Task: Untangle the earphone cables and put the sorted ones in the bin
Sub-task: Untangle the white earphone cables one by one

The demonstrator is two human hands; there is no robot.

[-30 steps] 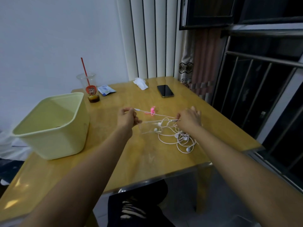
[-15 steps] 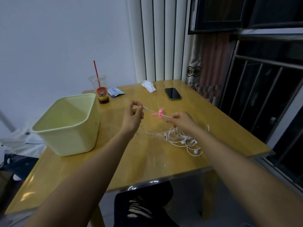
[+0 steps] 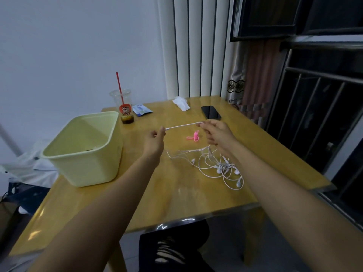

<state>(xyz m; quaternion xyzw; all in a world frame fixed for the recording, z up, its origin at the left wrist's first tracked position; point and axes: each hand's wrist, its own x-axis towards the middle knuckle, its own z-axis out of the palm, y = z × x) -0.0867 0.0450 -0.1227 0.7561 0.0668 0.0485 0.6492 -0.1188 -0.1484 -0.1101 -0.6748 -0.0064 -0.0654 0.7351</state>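
A white cable (image 3: 183, 126) is pinched taut between left hand (image 3: 154, 139) and right hand (image 3: 216, 132); the earphone tangle (image 3: 216, 163) is seen at five o'clock of them; the bin (image 3: 84, 148) at nine.

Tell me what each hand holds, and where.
One white cable, stretched between them: the left hand pinches its end, the right hand pinches it farther along.

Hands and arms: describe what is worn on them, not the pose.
The left hand and right hand are bare: no gloves, and no ring, watch or bracelet shows. The left arm and right arm are uncovered down to the frame edge; no sleeve is in view.
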